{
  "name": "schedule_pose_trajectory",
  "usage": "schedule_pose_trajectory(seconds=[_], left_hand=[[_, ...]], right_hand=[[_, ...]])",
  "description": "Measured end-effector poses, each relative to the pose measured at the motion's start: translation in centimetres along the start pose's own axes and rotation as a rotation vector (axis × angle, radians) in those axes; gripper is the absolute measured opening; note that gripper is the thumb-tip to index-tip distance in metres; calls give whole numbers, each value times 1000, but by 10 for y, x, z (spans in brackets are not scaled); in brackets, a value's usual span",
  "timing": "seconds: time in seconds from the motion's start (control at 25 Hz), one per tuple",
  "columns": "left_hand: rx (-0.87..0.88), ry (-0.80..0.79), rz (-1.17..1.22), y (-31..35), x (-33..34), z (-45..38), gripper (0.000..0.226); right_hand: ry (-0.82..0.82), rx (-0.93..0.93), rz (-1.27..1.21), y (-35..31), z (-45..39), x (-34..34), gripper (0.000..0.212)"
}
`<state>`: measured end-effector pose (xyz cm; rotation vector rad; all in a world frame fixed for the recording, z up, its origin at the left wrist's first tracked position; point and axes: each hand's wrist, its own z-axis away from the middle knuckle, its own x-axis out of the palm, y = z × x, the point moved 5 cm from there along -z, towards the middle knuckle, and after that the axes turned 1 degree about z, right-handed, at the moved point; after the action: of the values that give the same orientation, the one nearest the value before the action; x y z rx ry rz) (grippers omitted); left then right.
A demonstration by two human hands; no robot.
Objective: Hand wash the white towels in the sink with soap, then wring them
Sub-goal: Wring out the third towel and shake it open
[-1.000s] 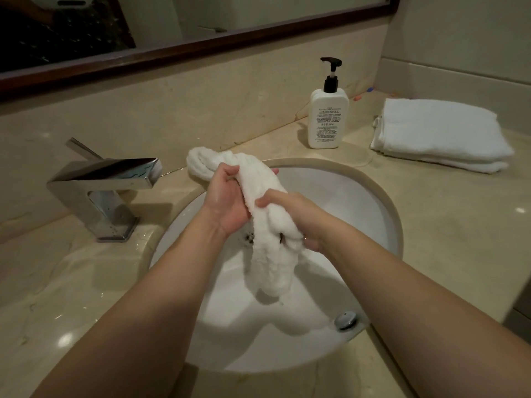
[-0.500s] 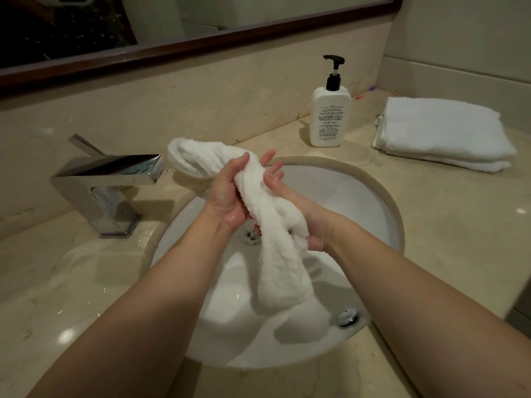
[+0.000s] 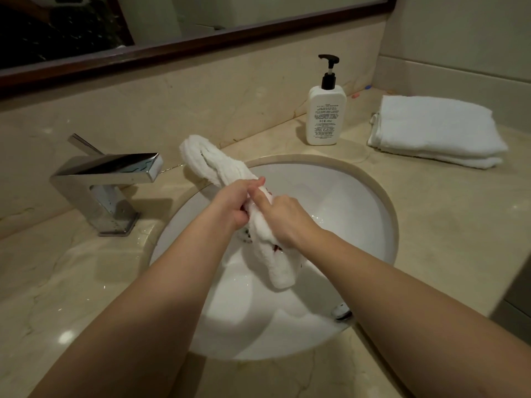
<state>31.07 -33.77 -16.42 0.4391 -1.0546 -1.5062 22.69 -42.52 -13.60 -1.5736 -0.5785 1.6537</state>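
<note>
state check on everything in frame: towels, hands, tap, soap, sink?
twisted towel: rolled into a rope, held over the basin, both ends free
left hand: grips the towel's upper part
right hand: grips the towel just below the left
faucet: no water running
soap bottle: upright on the counter, untouched
folded towels: stacked on the counter, folded
sink: no standing water visible
</note>
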Motion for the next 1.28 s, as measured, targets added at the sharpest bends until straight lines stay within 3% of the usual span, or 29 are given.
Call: schedule_pose_trajectory(seconds=[0.12, 0.2, 0.36, 0.48, 0.6, 0.72, 0.84, 0.92, 1.0, 1.08, 1.2, 1.28], left_hand=[[67, 36, -100, -5, -2, -4, 40], [64, -50, -79, -3, 4, 0, 45], [85, -276, 370, 10, 7, 12, 57], [170, -262, 354, 13, 6, 10, 50], [270, -243, 216, 15, 14, 13, 47], [234, -456, 387, 16, 23, 21, 50], [210, -561, 462, 18, 23, 25, 38], [227, -473, 400, 22, 17, 21, 24], [250, -318, 283, 26, 14, 16, 25], [235, -192, 239, 25, 14, 12, 22], [216, -77, 177, 21, 19, 11, 10], [211, 12, 139, 19, 16, 8, 14]], right_hand=[[-168, 183, -341, 15, -3, 2, 65], [-229, 236, -490, 18, -2, 2, 54], [-313, 253, -961, 13, -2, 0, 35], [-420, 250, -1235, 5, -4, 0, 29], [-615, 190, -1400, -7, 3, 3, 56], [-650, 206, -1455, -9, 9, 8, 29], [-655, 188, -1317, -9, 11, 12, 37], [-475, 127, -1160, -9, 3, 11, 42], [-290, 120, -1030, -6, -5, 10, 63], [-147, 161, -844, -3, -7, 8, 67], [-10, 200, -466, 6, -5, 3, 82], [66, 136, -367, 2, -3, 1, 81]])
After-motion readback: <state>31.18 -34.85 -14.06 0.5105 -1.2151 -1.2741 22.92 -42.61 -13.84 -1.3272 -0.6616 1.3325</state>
